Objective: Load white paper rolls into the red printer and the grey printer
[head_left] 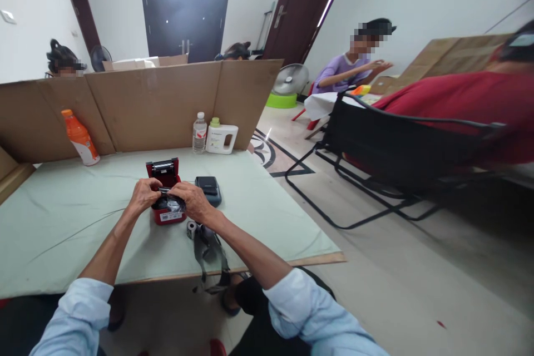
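while both sets of fingers pinch a small dark part over it, the red box (pixel 166 200) sits just left of frame centre on the pale green mat (pixel 62 217).

the left hand (pixel 144 194) and right hand (pixel 192 201) are clenched on that part at the box's open top, lid raised behind. a dark device (pixel 208 189) lies just right, a paper roll (pixel 191 228) below, an orange bottle (pixel 80 138) at upper left against the cardboard wall (pixel 158 103).
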A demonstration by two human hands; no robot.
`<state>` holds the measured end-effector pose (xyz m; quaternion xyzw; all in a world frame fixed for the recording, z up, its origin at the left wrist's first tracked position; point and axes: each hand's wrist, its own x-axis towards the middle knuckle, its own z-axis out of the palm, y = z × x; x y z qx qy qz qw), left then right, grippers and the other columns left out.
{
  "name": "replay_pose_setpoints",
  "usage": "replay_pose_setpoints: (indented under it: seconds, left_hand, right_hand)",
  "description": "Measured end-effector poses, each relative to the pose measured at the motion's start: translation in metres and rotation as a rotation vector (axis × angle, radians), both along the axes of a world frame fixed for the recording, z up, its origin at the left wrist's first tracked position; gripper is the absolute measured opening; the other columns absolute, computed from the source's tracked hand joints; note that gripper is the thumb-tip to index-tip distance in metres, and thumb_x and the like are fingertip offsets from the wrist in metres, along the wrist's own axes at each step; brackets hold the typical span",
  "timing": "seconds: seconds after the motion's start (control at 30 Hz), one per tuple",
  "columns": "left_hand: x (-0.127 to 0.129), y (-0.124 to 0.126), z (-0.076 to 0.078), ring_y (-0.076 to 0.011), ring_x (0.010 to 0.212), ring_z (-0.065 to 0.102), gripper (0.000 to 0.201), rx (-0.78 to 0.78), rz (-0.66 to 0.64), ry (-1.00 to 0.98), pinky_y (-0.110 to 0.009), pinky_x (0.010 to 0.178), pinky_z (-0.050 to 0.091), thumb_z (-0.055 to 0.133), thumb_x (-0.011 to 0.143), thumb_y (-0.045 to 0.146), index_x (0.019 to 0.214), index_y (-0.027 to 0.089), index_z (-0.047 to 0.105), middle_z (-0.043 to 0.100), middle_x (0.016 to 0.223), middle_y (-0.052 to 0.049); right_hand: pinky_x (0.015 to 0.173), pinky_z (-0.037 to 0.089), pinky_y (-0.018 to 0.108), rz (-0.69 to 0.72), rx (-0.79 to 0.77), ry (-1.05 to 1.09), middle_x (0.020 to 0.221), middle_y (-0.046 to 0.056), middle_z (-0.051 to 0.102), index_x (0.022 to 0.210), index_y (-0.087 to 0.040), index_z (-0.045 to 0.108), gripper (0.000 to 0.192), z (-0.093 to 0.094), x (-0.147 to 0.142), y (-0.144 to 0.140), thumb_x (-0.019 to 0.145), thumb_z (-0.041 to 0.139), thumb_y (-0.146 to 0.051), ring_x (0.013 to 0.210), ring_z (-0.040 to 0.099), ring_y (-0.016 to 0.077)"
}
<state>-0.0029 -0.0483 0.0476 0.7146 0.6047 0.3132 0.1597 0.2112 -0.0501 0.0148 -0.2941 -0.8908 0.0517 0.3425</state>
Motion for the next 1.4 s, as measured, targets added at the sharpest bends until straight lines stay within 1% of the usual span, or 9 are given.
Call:
replay_pose_setpoints:
  seconds: [0.23, 0.37, 0.63, 0.87, 1.03, 1.13, 1.2, 1.3, 1.4]
  left_hand:
    - [0.000, -0.001, 0.005, -0.0221, 0.084, 0.073, 0.037, -0.021, -0.044, 0.157, -0.031, 0.082, 0.056, 0.061, 0.069, 0.016, 0.099, 0.017, 0.082, 0.082, 0.093, -0.006]
    - [-0.001, 0.000, 0.006, -0.0231, 0.091, 0.074, 0.039, -0.033, -0.087, 0.199, -0.031, 0.088, 0.055, 0.059, 0.071, 0.015, 0.101, 0.017, 0.083, 0.082, 0.098, -0.007]
    - [0.002, -0.001, 0.011, -0.0193, 0.079, 0.068, 0.037, -0.030, -0.159, 0.198, -0.026, 0.077, 0.053, 0.055, 0.071, 0.013, 0.092, 0.019, 0.085, 0.079, 0.079, -0.003]
    - [0.002, -0.003, 0.019, -0.0178, 0.074, 0.066, 0.038, -0.111, -0.309, 0.170, -0.025, 0.070, 0.049, 0.048, 0.070, 0.012, 0.084, 0.018, 0.083, 0.076, 0.073, -0.003]
    - [0.006, 0.006, 0.026, -0.0198, 0.074, 0.067, 0.035, -0.160, -0.279, 0.217, -0.025, 0.068, 0.049, 0.053, 0.064, 0.014, 0.082, 0.020, 0.082, 0.077, 0.076, -0.001]
    - [0.008, 0.011, 0.027, -0.0217, 0.080, 0.070, 0.037, -0.173, -0.242, 0.248, -0.026, 0.069, 0.050, 0.054, 0.060, 0.013, 0.083, 0.019, 0.082, 0.078, 0.077, -0.003]
    - [0.007, 0.013, 0.026, -0.0224, 0.082, 0.071, 0.039, -0.189, -0.242, 0.222, -0.027, 0.070, 0.050, 0.053, 0.059, 0.013, 0.086, 0.019, 0.082, 0.079, 0.081, -0.003]
    - [0.003, 0.015, 0.024, -0.0225, 0.081, 0.071, 0.040, -0.235, -0.305, 0.149, -0.027, 0.069, 0.052, 0.052, 0.061, 0.015, 0.086, 0.019, 0.082, 0.080, 0.085, -0.003]
    - [0.002, 0.019, 0.021, -0.0224, 0.082, 0.072, 0.035, -0.228, -0.297, 0.135, -0.027, 0.071, 0.053, 0.054, 0.067, 0.020, 0.087, 0.020, 0.083, 0.081, 0.089, -0.004]
  right_hand:
    - [0.082, 0.047, 0.031, -0.008, -0.024, -0.072, 0.098, 0.008, 0.075, 0.107, -0.019, 0.077, 0.024, 0.004, -0.003, -0.001, 0.091, 0.065, -0.007, 0.091, 0.061, 0.0219]
    - [0.081, 0.046, 0.031, -0.018, -0.028, -0.081, 0.098, 0.008, 0.075, 0.109, -0.019, 0.077, 0.026, 0.005, -0.003, -0.002, 0.090, 0.064, -0.006, 0.091, 0.061, 0.0220]
    - [0.085, 0.045, 0.031, -0.008, -0.043, -0.120, 0.101, 0.008, 0.073, 0.110, -0.019, 0.075, 0.024, 0.008, -0.005, -0.002, 0.091, 0.064, -0.008, 0.094, 0.060, 0.0219]
    - [0.082, 0.046, 0.031, 0.014, -0.018, -0.114, 0.105, 0.009, 0.071, 0.115, -0.020, 0.074, 0.032, 0.007, 0.000, -0.009, 0.087, 0.068, -0.006, 0.096, 0.060, 0.0224]
    - [0.083, 0.048, 0.032, 0.021, 0.012, -0.070, 0.107, 0.008, 0.072, 0.118, -0.021, 0.073, 0.038, 0.003, 0.003, -0.010, 0.084, 0.069, -0.003, 0.098, 0.061, 0.0226]
    - [0.084, 0.050, 0.032, 0.023, 0.022, -0.057, 0.108, 0.008, 0.072, 0.119, -0.023, 0.073, 0.044, 0.001, 0.003, -0.013, 0.082, 0.068, 0.000, 0.100, 0.061, 0.0223]
    - [0.083, 0.050, 0.032, 0.013, 0.040, -0.056, 0.110, 0.008, 0.072, 0.120, -0.023, 0.073, 0.046, 0.000, 0.003, -0.016, 0.081, 0.067, 0.000, 0.100, 0.062, 0.0224]
    - [0.083, 0.051, 0.032, -0.005, 0.076, -0.030, 0.111, 0.008, 0.073, 0.120, -0.023, 0.073, 0.041, -0.001, 0.003, -0.023, 0.084, 0.068, -0.003, 0.100, 0.063, 0.0225]
    - [0.083, 0.052, 0.033, 0.010, 0.113, 0.012, 0.110, 0.009, 0.073, 0.117, -0.020, 0.073, 0.031, -0.003, 0.004, -0.031, 0.089, 0.069, -0.007, 0.100, 0.064, 0.0223]
